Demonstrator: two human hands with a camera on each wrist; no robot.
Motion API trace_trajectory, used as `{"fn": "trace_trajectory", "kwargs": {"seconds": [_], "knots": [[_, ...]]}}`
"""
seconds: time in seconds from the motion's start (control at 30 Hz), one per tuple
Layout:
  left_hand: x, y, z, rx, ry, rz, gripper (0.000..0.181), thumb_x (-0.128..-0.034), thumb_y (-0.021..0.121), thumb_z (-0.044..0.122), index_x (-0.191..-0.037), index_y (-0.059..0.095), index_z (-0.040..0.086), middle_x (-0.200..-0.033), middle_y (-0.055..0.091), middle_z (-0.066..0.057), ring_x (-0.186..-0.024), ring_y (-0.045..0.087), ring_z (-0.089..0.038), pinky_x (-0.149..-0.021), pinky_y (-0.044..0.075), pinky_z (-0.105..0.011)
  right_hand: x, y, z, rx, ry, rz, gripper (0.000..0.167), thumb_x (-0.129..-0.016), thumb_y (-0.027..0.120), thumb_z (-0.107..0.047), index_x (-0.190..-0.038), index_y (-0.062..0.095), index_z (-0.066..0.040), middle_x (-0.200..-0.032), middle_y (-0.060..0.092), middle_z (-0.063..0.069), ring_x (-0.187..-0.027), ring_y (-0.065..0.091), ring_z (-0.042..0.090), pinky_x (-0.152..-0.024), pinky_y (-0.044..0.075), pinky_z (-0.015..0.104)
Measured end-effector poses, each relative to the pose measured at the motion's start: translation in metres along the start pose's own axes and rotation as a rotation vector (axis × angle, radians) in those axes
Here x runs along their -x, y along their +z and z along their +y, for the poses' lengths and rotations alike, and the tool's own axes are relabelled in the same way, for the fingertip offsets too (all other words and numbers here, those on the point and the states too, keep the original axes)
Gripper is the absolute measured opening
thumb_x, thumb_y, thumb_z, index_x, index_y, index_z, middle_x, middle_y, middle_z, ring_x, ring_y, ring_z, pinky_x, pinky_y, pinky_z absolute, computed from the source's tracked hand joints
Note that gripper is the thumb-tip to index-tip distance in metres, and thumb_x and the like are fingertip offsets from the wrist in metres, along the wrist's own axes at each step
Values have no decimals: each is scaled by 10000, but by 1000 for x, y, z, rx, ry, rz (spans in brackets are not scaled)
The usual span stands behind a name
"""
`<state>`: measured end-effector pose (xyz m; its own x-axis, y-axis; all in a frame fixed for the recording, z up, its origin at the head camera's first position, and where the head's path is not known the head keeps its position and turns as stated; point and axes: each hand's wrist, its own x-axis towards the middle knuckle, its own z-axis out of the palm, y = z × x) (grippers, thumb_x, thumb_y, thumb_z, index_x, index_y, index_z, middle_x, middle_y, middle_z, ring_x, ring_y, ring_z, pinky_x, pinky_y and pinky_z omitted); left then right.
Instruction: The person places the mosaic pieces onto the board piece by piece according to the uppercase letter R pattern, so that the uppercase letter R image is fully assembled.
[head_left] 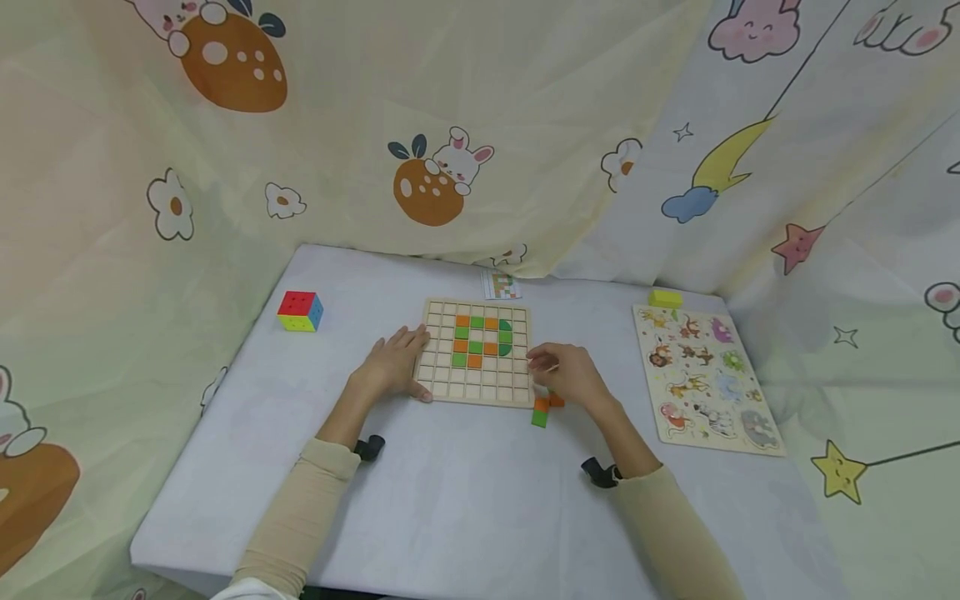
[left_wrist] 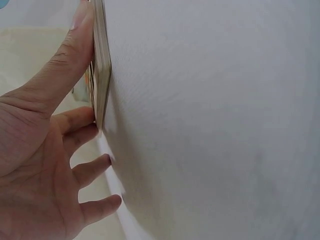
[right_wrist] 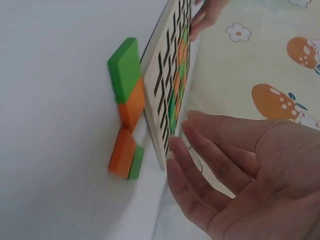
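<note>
A wooden grid board (head_left: 442, 389) carries orange and green pieces (head_left: 476, 347) in its upper middle and right cells. Against its left edge rests my left hand (head_left: 390, 365), fingers spread; in the left wrist view the thumb of that hand (left_wrist: 42, 165) lies along the board's side (left_wrist: 103, 65). My right hand (head_left: 573, 375) hovers at the board's right edge, and the right wrist view shows that hand (right_wrist: 260, 175) with loosely bent fingers and nothing visible between them. Loose green (right_wrist: 127, 70) and orange blocks (right_wrist: 122, 150) lie by the board's near right corner.
A small pattern card (head_left: 501, 285) lies behind the board. The cube (head_left: 299, 311) stands at the back left. On the right are an animal puzzle board (head_left: 701, 379) and a yellow block (head_left: 665, 298). Printed cloth hangs behind the table (head_left: 465, 500).
</note>
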<state>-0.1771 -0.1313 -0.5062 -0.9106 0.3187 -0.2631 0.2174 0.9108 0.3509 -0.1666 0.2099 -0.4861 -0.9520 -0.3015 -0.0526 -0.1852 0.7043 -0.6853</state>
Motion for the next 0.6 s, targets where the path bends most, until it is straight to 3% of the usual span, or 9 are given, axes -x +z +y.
{"fn": "trace_trajectory", "kwargs": {"seconds": [0.27, 0.6], "knots": [[0, 1, -1, 1, -1, -8, 1263, -687, 946, 491, -1651, 260, 50, -1733, 187, -149, -1597, 131, -392, -1252, 154, -667, 8, -7, 23, 56, 48, -47, 447, -797, 800, 70, -1220, 745, -66, -1117, 772, 97, -1052, 710, 300, -925, 592, 472], [0, -2, -1, 15, -1, -19, 1273, -684, 941, 508, -1654, 253, 55, -1736, 176, -143, -1601, 116, -384, -1253, 144, -669, 14, -5, 37, 81, 73, -55, 506, -730, 919, -7, -1199, 754, -99, -1114, 771, 15, -1048, 697, 224, -948, 578, 459]]}}
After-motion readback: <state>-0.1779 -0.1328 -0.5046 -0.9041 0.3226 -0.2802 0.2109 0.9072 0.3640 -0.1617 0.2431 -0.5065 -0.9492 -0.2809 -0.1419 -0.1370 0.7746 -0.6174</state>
